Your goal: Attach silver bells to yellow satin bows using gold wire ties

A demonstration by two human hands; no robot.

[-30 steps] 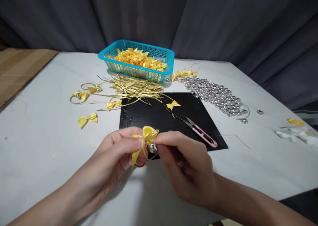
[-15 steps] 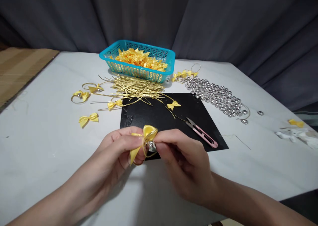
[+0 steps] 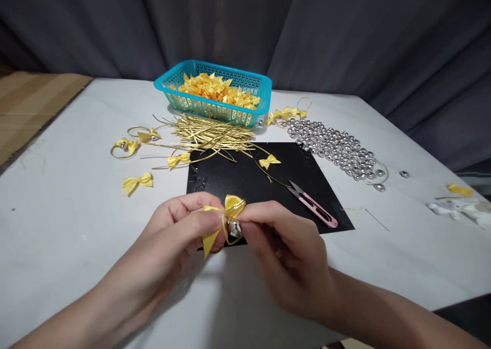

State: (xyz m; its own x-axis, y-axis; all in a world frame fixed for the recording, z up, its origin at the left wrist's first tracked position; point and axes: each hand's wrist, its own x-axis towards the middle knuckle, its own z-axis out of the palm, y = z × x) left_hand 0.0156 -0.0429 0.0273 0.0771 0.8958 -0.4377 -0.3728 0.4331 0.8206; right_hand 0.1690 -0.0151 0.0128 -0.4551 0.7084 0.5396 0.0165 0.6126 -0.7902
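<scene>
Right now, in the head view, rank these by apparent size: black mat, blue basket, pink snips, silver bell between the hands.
1. Black mat, partly covered
2. Blue basket
3. Pink snips
4. Silver bell, smallest despite its nearness

Broad white smooth-topped counter. At far side, rectangular teal plastic lattice basket. Just in front, heap of thin gold wire ties, some ends reaching over flat black rectangular sheet at middle. To right, dense spread of small silver metal bells, few strays beyond. At left, yellow satin ribbon bow; behind it, two similar bows with gold wire loops, silver bells.
</scene>
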